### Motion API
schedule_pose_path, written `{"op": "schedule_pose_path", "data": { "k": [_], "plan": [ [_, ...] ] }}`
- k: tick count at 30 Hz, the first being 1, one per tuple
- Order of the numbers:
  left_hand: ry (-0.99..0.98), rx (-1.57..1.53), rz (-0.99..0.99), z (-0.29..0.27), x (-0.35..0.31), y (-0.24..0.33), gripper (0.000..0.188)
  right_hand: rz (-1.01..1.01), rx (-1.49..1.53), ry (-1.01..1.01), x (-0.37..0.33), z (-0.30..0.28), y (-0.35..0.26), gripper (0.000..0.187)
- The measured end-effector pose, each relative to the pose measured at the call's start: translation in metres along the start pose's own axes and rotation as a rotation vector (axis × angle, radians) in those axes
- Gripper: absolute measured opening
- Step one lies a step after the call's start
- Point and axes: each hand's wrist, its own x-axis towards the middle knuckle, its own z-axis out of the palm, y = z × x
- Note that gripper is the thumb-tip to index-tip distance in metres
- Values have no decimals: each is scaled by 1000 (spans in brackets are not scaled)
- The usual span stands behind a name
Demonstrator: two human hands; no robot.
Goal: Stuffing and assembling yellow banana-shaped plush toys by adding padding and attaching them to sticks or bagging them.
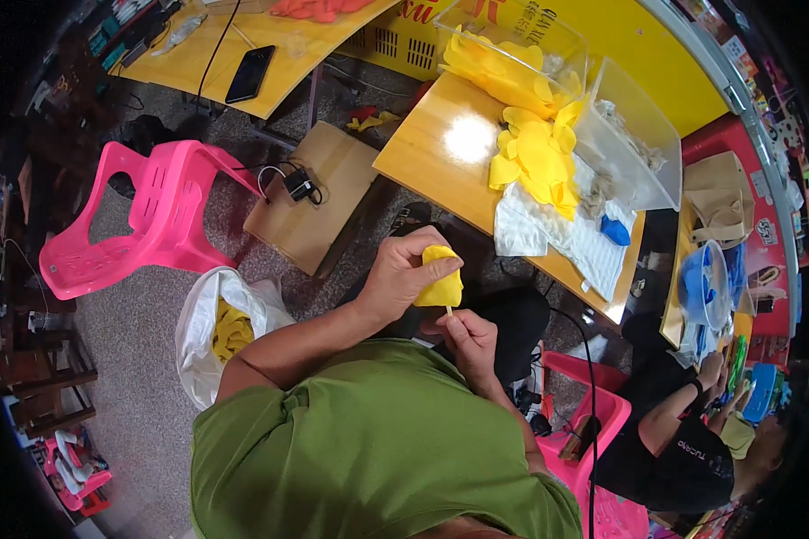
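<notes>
My left hand [403, 278] is closed on a soft yellow petal-shaped piece [440, 286], its thumb lying across the upper part. A short, thin, pale stem [449, 311] comes out of the bottom of that piece. Just below, my right hand [470, 341] pinches the stem between thumb and fingers. Both hands are in front of my body, close together. On the wooden table [422, 148] ahead to the right lies a heap of similar yellow petal-shaped pieces [537, 162], partly on a white cloth [562, 238]. Whether the stem is fixed to the held piece, I cannot tell.
A white sack [198, 332] with yellow pieces stands left, near a pink chair [166, 211]. A cardboard box [319, 193] carries a black adapter [300, 184]. Clear bins [634, 135] stand on the right table. A black cable [591, 404] hangs near a co-worker [670, 449].
</notes>
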Motion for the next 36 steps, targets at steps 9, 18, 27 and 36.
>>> {"op": "schedule_pose_path", "data": {
  "k": [9, 18, 27, 36],
  "plan": [
    [-29, 29, -7, -3, 2, 6, 8, -216, -342, -64, 7, -8, -1, 15],
    [-60, 96, 16, -7, -1, 2, 27, -77, -189, 14, 1, -10, 13, 16],
    [-85, 128, 85, -6, -6, 5, 31, -87, -107, 20, 1, -10, 10, 16],
    [-143, 262, 132, -15, -7, 10, 35, -49, -9, 3, -3, -1, 2, 15]
  ]
}}
